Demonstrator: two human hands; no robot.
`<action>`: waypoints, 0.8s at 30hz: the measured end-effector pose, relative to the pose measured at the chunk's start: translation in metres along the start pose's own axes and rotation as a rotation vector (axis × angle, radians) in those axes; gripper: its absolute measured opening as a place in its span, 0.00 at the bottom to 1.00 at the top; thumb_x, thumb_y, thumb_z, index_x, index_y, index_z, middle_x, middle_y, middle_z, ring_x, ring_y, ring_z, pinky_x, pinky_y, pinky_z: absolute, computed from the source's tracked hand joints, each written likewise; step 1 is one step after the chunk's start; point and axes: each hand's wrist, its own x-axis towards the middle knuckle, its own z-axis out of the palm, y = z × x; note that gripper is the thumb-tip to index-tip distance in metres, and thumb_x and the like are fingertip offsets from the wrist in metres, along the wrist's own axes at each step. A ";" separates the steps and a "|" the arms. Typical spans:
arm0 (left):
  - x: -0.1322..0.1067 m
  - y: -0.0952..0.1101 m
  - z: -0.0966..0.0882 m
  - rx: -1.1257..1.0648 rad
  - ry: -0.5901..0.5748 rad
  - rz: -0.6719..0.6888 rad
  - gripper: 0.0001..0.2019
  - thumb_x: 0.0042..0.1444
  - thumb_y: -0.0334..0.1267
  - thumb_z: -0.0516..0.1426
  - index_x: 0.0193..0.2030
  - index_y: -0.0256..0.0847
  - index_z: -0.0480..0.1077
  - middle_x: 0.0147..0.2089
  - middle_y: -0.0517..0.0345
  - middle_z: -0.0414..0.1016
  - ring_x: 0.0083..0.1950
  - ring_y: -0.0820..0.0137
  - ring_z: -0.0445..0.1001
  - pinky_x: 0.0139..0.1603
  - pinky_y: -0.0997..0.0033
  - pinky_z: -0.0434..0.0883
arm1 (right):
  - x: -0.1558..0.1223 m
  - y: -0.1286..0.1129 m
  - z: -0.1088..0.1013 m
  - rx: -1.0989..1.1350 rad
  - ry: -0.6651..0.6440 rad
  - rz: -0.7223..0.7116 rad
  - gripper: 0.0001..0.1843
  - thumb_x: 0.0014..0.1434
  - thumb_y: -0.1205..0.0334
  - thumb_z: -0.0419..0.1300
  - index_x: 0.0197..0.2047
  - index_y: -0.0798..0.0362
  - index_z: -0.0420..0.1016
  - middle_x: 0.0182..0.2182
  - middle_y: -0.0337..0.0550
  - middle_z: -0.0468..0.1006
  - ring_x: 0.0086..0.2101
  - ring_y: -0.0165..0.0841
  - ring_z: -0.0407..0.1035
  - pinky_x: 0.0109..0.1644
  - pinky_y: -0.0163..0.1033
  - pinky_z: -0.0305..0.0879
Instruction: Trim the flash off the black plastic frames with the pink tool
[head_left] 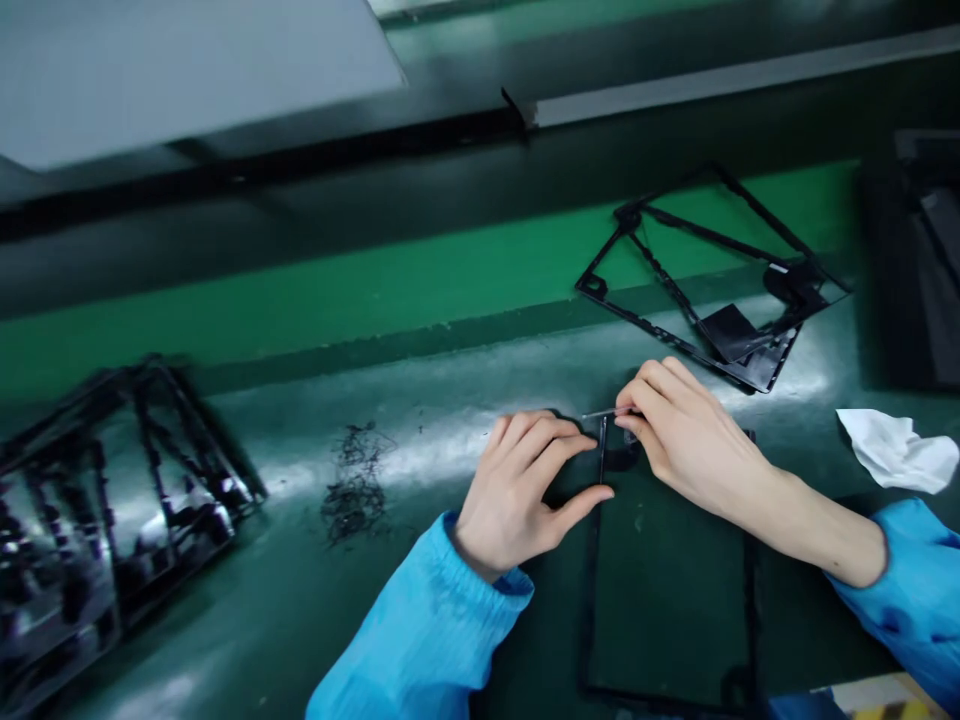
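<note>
A thin black plastic frame (592, 600) lies flat on the green worktop (315, 590) in front of me. My left hand (525, 490) pinches the frame's upper left corner between thumb and fingers. My right hand (686, 435) is closed round a slim metal blade tool (604, 413), whose tip points left at that same corner. Both arms wear blue sleeves.
A stack of black frames (97, 500) sits at the left edge. Another black frame (712, 280) lies at the back right. A heap of black shavings (356, 480) lies left of my hands. A crumpled white cloth (896, 450) is at the right.
</note>
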 end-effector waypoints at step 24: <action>0.094 0.154 -0.088 0.123 0.846 0.464 0.04 0.73 0.28 0.64 0.43 0.38 0.77 0.35 0.56 0.86 0.32 0.71 0.85 0.33 0.72 0.79 | -0.066 -0.096 -0.142 0.242 0.611 -0.288 0.19 0.77 0.67 0.50 0.33 0.49 0.72 0.25 0.34 0.75 0.24 0.27 0.73 0.29 0.31 0.64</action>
